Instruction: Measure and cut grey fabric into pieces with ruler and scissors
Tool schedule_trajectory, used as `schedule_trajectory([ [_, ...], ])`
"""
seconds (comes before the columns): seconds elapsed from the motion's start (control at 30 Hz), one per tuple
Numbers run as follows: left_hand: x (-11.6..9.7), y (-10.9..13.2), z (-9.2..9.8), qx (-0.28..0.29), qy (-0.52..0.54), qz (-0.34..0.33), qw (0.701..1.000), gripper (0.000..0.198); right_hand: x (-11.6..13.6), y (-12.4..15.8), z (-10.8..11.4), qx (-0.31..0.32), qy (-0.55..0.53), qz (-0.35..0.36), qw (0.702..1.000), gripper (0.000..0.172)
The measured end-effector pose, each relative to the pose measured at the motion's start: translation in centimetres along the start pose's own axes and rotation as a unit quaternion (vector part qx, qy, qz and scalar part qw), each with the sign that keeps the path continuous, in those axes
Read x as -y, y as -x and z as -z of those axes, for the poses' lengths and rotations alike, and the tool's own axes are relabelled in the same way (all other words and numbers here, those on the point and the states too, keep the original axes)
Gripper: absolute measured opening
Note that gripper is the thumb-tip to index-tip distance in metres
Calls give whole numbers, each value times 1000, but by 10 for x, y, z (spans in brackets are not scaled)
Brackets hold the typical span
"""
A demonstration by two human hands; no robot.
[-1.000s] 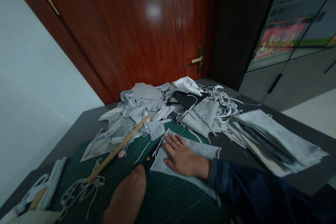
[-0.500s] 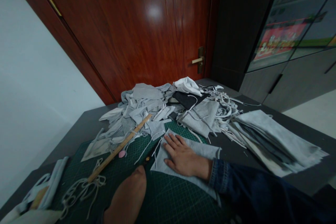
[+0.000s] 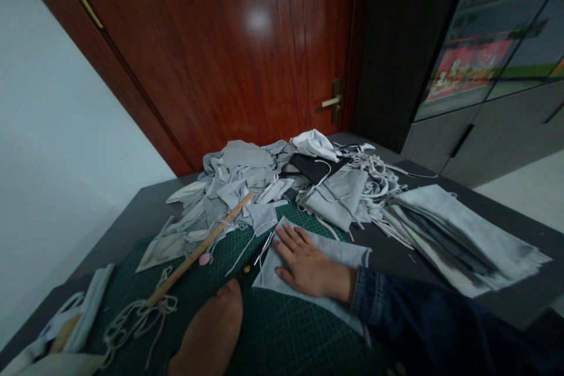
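Note:
My left hand (image 3: 215,324) is closed around a pair of scissors (image 3: 247,269) with a brass-coloured pivot; the handles are mostly hidden in my grip. The blades point up and away, beside the left edge of a light grey cloth piece (image 3: 341,251). A thin pale cord (image 3: 261,267) lies along that edge, close to the blades; whether they touch it I cannot tell. My right hand (image 3: 304,261) lies flat on the cloth with fingers stretched. Beneath the cloth is a green gridded cutting mat (image 3: 282,329).
Behind are a heap of grey cloth pieces (image 3: 247,158), a black pouch (image 3: 312,169) and a tangle of cords (image 3: 381,173). Folded cloth (image 3: 467,229) is stacked at the right. A wooden stick (image 3: 202,247) crosses the mat's left side, with loose cord (image 3: 127,320) near its end.
My left hand has shifted slightly left and toward me with the scissors, and the blades show more clearly. My right hand and the cloth have stayed put.

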State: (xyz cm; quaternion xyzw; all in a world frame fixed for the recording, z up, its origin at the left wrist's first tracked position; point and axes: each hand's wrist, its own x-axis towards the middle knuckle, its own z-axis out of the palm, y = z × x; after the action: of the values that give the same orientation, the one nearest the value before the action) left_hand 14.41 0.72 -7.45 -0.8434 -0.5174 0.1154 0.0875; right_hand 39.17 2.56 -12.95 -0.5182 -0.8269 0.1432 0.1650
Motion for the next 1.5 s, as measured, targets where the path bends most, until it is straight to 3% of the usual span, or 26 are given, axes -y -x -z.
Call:
schedule_trajectory([
  [0.17,-8,-12,10,48,13,-28,998,28,0,1,-1,-9,3,3,1000,68],
  [0.3,-22,-25,31,133,3,-25,991,51,-2,0,-4,-19,4,4,1000,68],
  [0.4,-30,-31,42,159,15,7,987,49,-3,0,-5,-24,3,8,1000,68],
  [0.67,-32,-35,40,109,-7,-12,994,49,-4,-1,-7,-25,-5,2,1000,68],
  [0.9,-36,-40,45,144,-13,2,990,57,-4,-1,-7,-23,-4,3,1000,69],
  [1.1,-33,-35,48,157,0,-24,987,56,-2,0,-4,-17,-9,2,1000,69],
  [1.23,-30,-32,48,167,23,-1,986,55,-2,1,-4,-15,-11,-3,1000,70],
  [1.5,-31,-36,39,107,8,-9,994,52,-2,0,-3,-15,-8,1,1000,68],
])
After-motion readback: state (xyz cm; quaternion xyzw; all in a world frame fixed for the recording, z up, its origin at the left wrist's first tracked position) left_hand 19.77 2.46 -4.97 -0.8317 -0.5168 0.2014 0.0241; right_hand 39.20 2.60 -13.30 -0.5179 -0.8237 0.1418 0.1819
